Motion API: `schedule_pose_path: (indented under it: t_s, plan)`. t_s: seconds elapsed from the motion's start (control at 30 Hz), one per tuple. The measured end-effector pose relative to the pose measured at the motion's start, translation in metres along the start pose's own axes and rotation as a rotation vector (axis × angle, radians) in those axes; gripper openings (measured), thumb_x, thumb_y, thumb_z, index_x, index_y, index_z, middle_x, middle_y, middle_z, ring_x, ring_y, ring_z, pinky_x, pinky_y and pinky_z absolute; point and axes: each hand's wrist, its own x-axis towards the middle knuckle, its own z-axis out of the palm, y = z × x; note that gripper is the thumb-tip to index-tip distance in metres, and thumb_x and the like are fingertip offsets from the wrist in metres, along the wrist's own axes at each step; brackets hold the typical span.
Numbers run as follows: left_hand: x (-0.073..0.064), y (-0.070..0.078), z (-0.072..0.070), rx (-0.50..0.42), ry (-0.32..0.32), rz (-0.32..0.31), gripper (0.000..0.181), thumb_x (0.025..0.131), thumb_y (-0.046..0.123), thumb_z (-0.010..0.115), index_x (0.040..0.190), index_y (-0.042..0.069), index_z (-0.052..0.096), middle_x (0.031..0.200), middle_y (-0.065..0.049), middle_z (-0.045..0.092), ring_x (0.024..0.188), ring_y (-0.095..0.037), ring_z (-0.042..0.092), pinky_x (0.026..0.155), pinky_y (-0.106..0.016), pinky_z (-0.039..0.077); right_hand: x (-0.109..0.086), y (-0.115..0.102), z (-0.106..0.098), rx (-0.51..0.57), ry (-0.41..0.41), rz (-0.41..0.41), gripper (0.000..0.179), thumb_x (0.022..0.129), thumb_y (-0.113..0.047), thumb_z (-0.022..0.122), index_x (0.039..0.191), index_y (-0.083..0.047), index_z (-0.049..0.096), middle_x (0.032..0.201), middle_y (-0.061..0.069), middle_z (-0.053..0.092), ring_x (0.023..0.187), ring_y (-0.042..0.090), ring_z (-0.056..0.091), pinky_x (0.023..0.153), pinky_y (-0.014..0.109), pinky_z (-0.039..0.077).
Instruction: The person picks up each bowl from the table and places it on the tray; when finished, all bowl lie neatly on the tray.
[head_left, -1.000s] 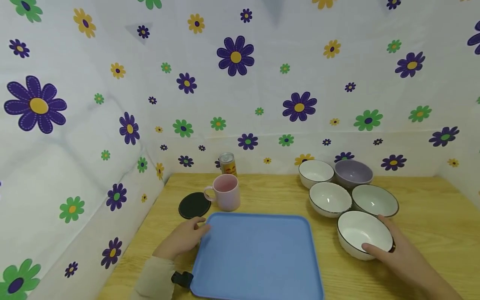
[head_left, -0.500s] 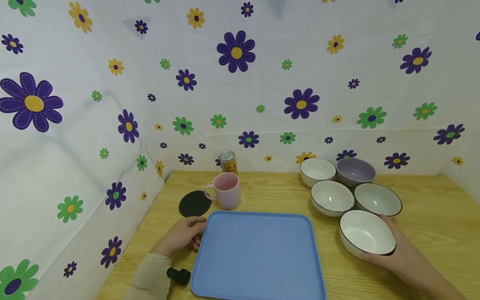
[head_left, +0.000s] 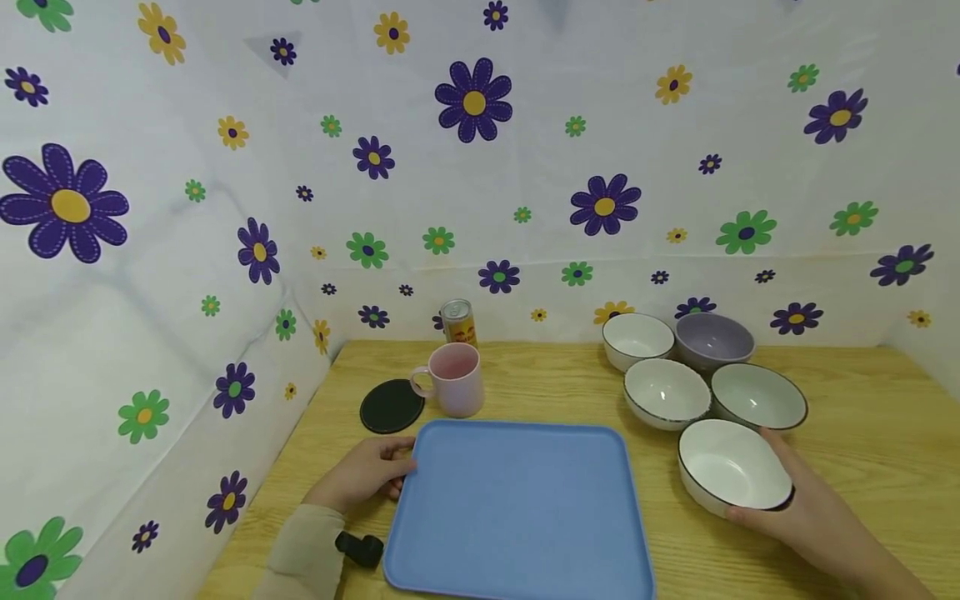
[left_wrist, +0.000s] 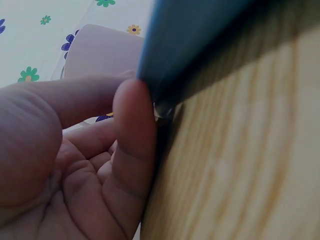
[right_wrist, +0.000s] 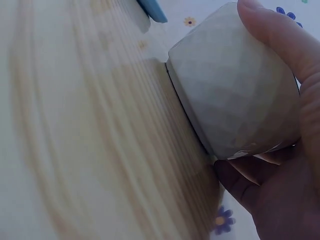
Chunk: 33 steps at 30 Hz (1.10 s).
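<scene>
My left hand (head_left: 367, 473) is at the left rim of a blue tray (head_left: 517, 508), its thumb and a curled finger meeting at the edge. In the left wrist view the fingertips (left_wrist: 134, 95) press right at the rim of the tray (left_wrist: 185, 35), close over the wood. My right hand (head_left: 810, 512) grips a white bowl (head_left: 731, 462) with a dark rim, thumb on the near side and fingers round the far right. From the right wrist view, the faceted outer wall of the bowl (right_wrist: 235, 90) shows between thumb and fingers, its base close to the wood.
Behind the held bowl, on the wooden table (head_left: 540, 379), stand white bowls (head_left: 667, 393), a pale grey-green bowl (head_left: 757, 398) and a purple bowl (head_left: 712, 337). Beyond the tray are a pink mug (head_left: 459, 383), a black round coaster (head_left: 392, 407) and a can (head_left: 458, 321). Flowered cloth walls enclose the table.
My left thumb has shifted from over the tray's rim to its outer edge, with the fingers curling lower. My right hand has closed more firmly round the bowl, which has hardly moved.
</scene>
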Motion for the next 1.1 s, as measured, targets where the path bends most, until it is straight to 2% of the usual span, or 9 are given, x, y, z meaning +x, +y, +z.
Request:
schedule_pose_path:
  t_s: [0.17, 0.27, 0.43, 0.5, 0.6, 0.67, 0.77, 0.9, 1.1]
  plan:
    - [0.000, 0.002, 0.000, 0.014, -0.004, 0.000, 0.059, 0.099, 0.015, 0.064, 0.149, -0.008, 0.040, 0.087, -0.008, 0.058, 0.070, -0.015, 0.057, 0.065, -0.029, 0.056, -0.001, -0.004, 0.001, 0.018, 0.000, -0.004, 0.122, 0.083, -0.041, 0.082, 0.161, -0.009, -0.005, 0.159, 0.037, 0.011, 0.131, 0.062, 0.031, 0.095, 0.075, 0.032]
    - [0.002, 0.004, -0.001, 0.021, 0.000, -0.001, 0.059, 0.099, 0.015, 0.064, 0.149, -0.006, 0.040, 0.088, -0.008, 0.059, 0.070, -0.016, 0.058, 0.066, -0.031, 0.056, 0.000, -0.009, 0.002, 0.024, 0.013, -0.030, 0.120, 0.082, -0.038, 0.084, 0.162, -0.014, -0.002, 0.157, 0.036, 0.021, 0.129, 0.057, 0.035, 0.097, 0.064, 0.035]
    - [0.003, 0.004, -0.001, 0.037, -0.006, -0.003, 0.062, 0.097, 0.016, 0.066, 0.149, -0.005, 0.041, 0.090, -0.009, 0.058, 0.071, -0.017, 0.061, 0.067, -0.032, 0.057, -0.001, -0.022, 0.007, 0.031, -0.006, -0.083, 0.116, 0.082, -0.034, 0.084, 0.162, -0.012, 0.004, 0.154, 0.034, 0.028, 0.127, 0.050, 0.039, 0.096, 0.029, 0.039]
    - [0.003, 0.003, -0.002, 0.042, -0.015, -0.009, 0.063, 0.097, 0.016, 0.067, 0.150, -0.005, 0.040, 0.089, -0.009, 0.057, 0.071, -0.017, 0.061, 0.067, -0.032, 0.057, -0.002, -0.028, 0.012, 0.037, 0.006, -0.126, 0.115, 0.079, -0.031, 0.087, 0.162, -0.009, 0.009, 0.154, 0.031, 0.032, 0.128, 0.036, 0.041, 0.090, 0.014, 0.035]
    - [0.001, 0.003, -0.001, 0.043, -0.019, -0.021, 0.063, 0.097, 0.015, 0.066, 0.150, -0.006, 0.039, 0.089, -0.009, 0.056, 0.070, -0.017, 0.061, 0.067, -0.032, 0.056, -0.002, -0.040, 0.019, 0.045, 0.029, -0.181, 0.114, 0.076, -0.029, 0.089, 0.162, -0.013, 0.016, 0.154, 0.025, 0.035, 0.125, 0.010, 0.040, 0.084, 0.005, 0.030]
    - [0.000, 0.002, -0.001, 0.040, -0.017, -0.024, 0.062, 0.098, 0.014, 0.066, 0.150, -0.005, 0.039, 0.089, -0.009, 0.056, 0.070, -0.017, 0.061, 0.067, -0.032, 0.056, -0.002, -0.049, 0.024, 0.067, 0.042, -0.213, 0.113, 0.074, -0.027, 0.091, 0.161, -0.016, 0.020, 0.155, 0.022, 0.036, 0.123, 0.003, 0.038, 0.086, 0.001, 0.025]
    - [0.000, 0.001, -0.001, 0.037, -0.016, -0.015, 0.061, 0.098, 0.014, 0.066, 0.149, -0.005, 0.039, 0.090, -0.009, 0.056, 0.070, -0.017, 0.061, 0.067, -0.032, 0.056, 0.000, -0.065, 0.030, 0.123, 0.003, -0.212, 0.113, 0.075, -0.026, 0.090, 0.162, -0.017, 0.018, 0.157, 0.020, 0.034, 0.131, 0.015, 0.039, 0.090, 0.001, 0.026]
    - [0.001, 0.001, 0.000, 0.032, -0.022, -0.003, 0.062, 0.098, 0.015, 0.066, 0.149, -0.006, 0.039, 0.090, -0.009, 0.056, 0.071, -0.017, 0.061, 0.068, -0.032, 0.057, 0.004, -0.085, 0.040, 0.164, -0.039, -0.203, 0.114, 0.075, -0.025, 0.090, 0.162, -0.016, 0.017, 0.154, 0.023, 0.037, 0.130, 0.039, 0.044, 0.093, 0.015, 0.039]
    - [0.000, 0.000, -0.002, 0.037, -0.025, 0.002, 0.062, 0.098, 0.014, 0.065, 0.149, -0.006, 0.038, 0.090, -0.010, 0.056, 0.070, -0.017, 0.061, 0.067, -0.032, 0.056, 0.016, -0.112, 0.056, 0.228, -0.100, -0.219, 0.114, 0.074, -0.028, 0.091, 0.161, -0.008, 0.019, 0.157, 0.020, 0.035, 0.133, 0.037, 0.045, 0.093, 0.013, 0.038]
